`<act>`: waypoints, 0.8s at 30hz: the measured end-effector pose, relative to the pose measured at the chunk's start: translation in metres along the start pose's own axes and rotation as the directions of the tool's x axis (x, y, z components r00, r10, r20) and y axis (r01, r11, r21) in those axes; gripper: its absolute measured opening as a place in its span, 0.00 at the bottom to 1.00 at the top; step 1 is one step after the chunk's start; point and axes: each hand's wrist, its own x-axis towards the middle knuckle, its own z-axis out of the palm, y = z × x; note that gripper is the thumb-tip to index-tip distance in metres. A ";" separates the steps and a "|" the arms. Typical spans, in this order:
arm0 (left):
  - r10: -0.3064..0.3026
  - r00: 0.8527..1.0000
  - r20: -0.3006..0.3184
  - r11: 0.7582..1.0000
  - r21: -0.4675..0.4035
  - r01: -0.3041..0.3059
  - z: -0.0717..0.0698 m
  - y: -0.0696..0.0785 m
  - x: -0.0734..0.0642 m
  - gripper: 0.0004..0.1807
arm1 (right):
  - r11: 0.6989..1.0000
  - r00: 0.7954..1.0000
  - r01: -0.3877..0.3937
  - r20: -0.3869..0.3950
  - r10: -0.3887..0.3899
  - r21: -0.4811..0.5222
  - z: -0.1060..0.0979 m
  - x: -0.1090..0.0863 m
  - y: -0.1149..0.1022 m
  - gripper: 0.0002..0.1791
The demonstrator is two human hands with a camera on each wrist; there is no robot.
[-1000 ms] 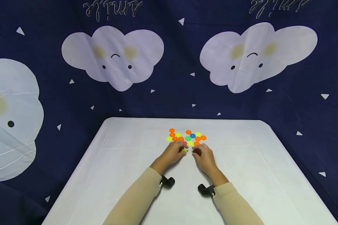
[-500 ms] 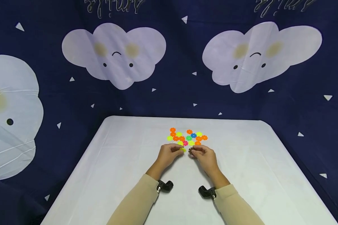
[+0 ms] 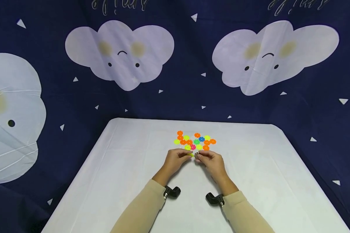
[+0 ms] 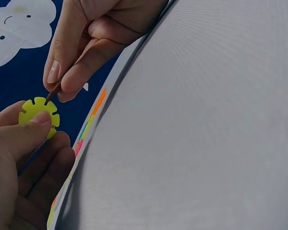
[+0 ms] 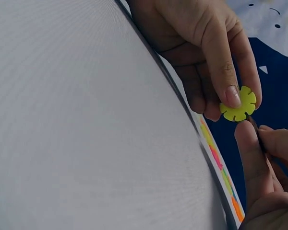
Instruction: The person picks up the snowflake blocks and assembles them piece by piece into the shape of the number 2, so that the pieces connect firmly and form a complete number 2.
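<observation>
My left hand (image 3: 175,160) pinches a yellow-green notched flower disc (image 4: 31,113) between thumb and fingers. Facing it, my right hand (image 3: 213,161) grips a brown notched disc (image 3: 196,156) by its edge. In the left wrist view the brown disc stands edge-on, its rim right at a notch of the yellow one. The right wrist view shows the same meeting of the yellow disc (image 5: 238,112) and the brown edge, most of the brown disc being hidden by fingers. Both hands are close together above the near side of a group of similar discs.
Beyond the hands, orange discs (image 3: 182,142), yellow-green discs, a blue disc (image 3: 202,139), a green disc (image 3: 196,141) and a pink disc (image 3: 193,147) lie grouped on the white table (image 3: 128,161). A dark blue cloth with clouds (image 3: 119,55) hangs behind the table.
The brown disc has turned into clearer view between my right fingers. After drawing slightly back, my left hand has brought the yellow disc closer to it. The head view has shifted slightly.
</observation>
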 end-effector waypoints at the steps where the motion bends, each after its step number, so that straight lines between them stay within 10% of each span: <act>1: 0.002 1.000 0.001 1.000 -0.002 -0.002 0.000 0.000 0.000 0.09 | 1.000 1.000 -0.006 0.005 0.006 0.006 0.000 0.000 0.000 0.12; 12: 0.217 0.976 0.027 0.966 0.136 -0.219 -0.002 0.006 0.000 0.08 | 0.999 0.999 0.017 0.046 -0.015 -0.046 0.001 -0.001 0.003 0.13; 24: 0.212 0.970 0.115 0.972 0.078 -0.221 -0.006 0.003 0.000 0.07 | 0.998 0.985 -0.038 0.168 0.046 -0.052 -0.006 0.000 0.002 0.14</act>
